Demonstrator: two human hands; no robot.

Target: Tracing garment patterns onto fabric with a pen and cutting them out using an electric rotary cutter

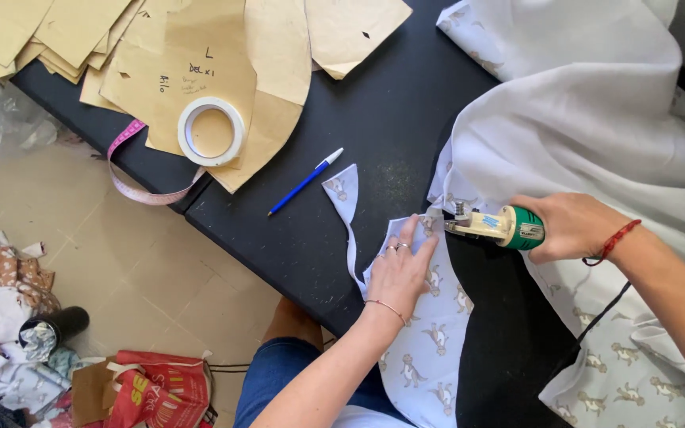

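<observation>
Left hand (400,271): fingers together, flat on printed fabric (430,341), near table (295,230) edge.
Right hand (568,226): wrapped round electric cutter (495,225), blade apparently at fabric edge.
Far left: tape roll (211,131), pen (306,181).

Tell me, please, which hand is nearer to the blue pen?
Left. The left hand lies flat on printed fabric just right of the blue pen; the right hand is farther right.

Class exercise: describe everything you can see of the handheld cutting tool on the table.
The handheld cutting tool has a cream body, a green rear grip and a small metal head at its front. It lies roughly level, pointing left, gripped from behind by the right hand. Its head meets the edge of the white printed fabric on the black table, beside the left hand's fingertips.
</observation>
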